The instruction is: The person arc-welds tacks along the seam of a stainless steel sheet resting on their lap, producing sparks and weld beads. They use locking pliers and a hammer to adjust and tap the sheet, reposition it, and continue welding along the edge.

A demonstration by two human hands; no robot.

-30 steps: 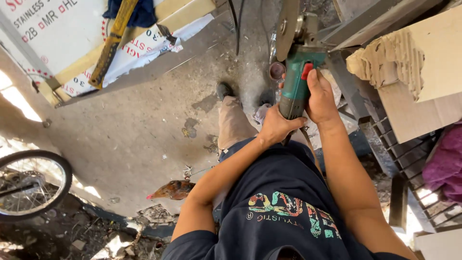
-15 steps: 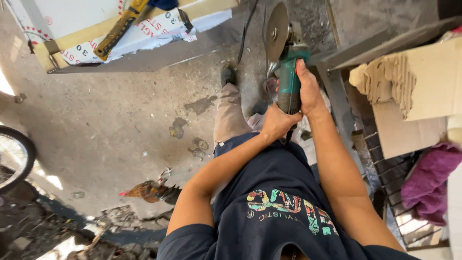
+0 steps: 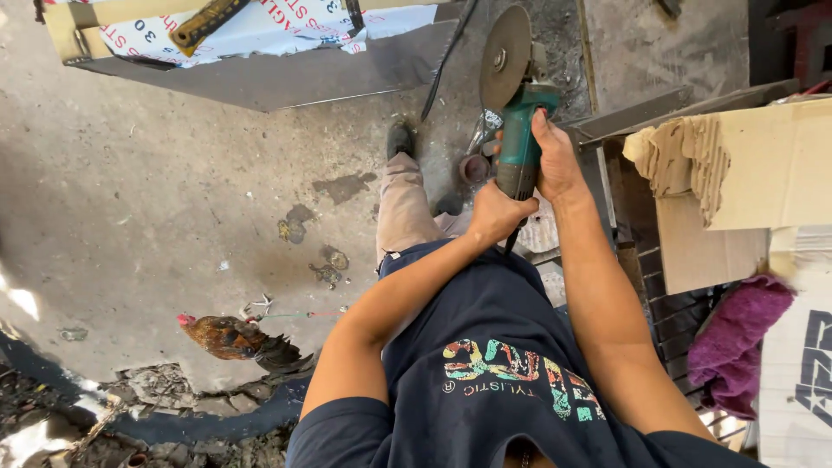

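Observation:
Both my hands grip a teal angle grinder (image 3: 523, 130) held out in front of me. My left hand (image 3: 496, 213) is wrapped around the rear end of its handle, where a dark cord hangs down. My right hand (image 3: 555, 160) clasps the body just behind the head. The round grey cutting disc (image 3: 505, 57) faces left, above the concrete floor. Just right of the tool runs a long dark metal bar (image 3: 646, 113).
A chicken (image 3: 232, 338) stands on the concrete floor (image 3: 173, 199) at lower left. A metal sheet under printed board (image 3: 286, 52) lies at the top. Torn cardboard boxes (image 3: 745, 173) and a purple cloth (image 3: 737, 342) sit at right. My shoe (image 3: 399, 139) rests ahead.
The view has shifted right and down: the bicycle wheel at left has gone out of view. The grinder stays in both hands, its disc now more plainly seen.

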